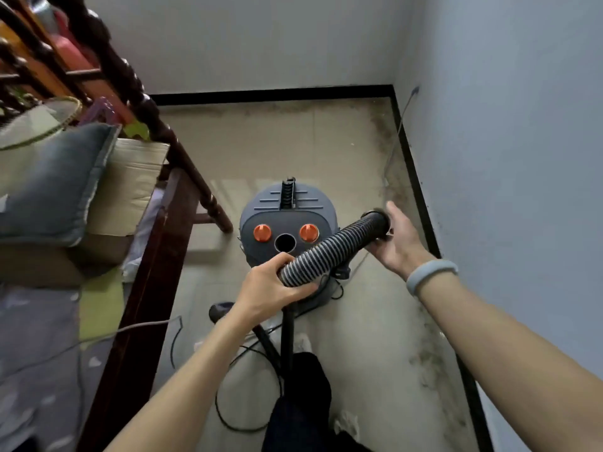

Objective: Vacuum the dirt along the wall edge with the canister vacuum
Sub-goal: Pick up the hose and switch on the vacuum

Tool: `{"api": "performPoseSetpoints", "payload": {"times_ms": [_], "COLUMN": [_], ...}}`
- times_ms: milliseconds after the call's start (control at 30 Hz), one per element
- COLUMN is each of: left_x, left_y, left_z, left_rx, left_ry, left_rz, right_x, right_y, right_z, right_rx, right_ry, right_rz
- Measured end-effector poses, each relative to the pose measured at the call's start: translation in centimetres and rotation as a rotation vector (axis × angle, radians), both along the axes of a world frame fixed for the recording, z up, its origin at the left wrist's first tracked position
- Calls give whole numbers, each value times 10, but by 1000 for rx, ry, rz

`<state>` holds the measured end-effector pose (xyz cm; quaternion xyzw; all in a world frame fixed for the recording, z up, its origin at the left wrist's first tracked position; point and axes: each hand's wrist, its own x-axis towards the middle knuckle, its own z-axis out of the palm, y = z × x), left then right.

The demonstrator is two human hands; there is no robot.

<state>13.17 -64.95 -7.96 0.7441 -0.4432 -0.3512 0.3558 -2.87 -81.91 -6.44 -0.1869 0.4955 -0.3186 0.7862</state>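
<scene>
A grey canister vacuum (287,220) with two orange knobs and an open round port stands on the floor in front of me. My left hand (275,283) grips a ribbed black-and-white hose (326,251) near its lower part. The hose's black end cuff (375,223) points up and to the right, apart from the port. My right hand (396,243) cups that cuff from behind, fingers mostly straight. Dark dirt (396,177) lies along the black baseboard (421,203) on the right wall and along the far wall.
A dark wooden bed frame (153,230) with a grey pillow (52,184) and a cardboard box stands on the left. Black power cord (228,386) loops on the floor near my legs. A thin wire (403,119) hangs down the right wall.
</scene>
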Motion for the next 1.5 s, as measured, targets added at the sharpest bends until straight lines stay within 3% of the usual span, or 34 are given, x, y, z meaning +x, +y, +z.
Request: {"api": "performPoseSetpoints", "payload": {"times_ms": [33,100,167,267,400,533,767,967,1200,1500], "left_x": [-7,-16,-20,-25,-41,-53,-61,-59,-55,0], "left_y": [11,30,46,67,80,83,103,91,66,-3], "left_z": [-3,-9,-17,-37,-55,-63,-77,-84,-91,-96], "left_rx": [10,64,160,361,448,491,563,546,457,386], "left_ry": [-8,-56,-54,-9,14,95,97,-16,-46,-414], "left_rz": [-29,-87,-169,-316,-403,-454,-463,-416,-252,-277], "right_x": [-4,-11,-19,-35,-61,-71,-69,-69,-71,-47], "right_y": [3,12,24,43,65,72,68,68,72,58], "right_z": [-3,-11,-22,-35,-47,-43,-36,-40,-47,-88], "right_rx": [138,264,268,259,145,60,-120,-383,-499,-712], "right_ry": [-69,-23,83,34,15,-13,200,431,464,877], "right_rz": [-67,-92,-12,77,187,158,80,229,347,622]}}
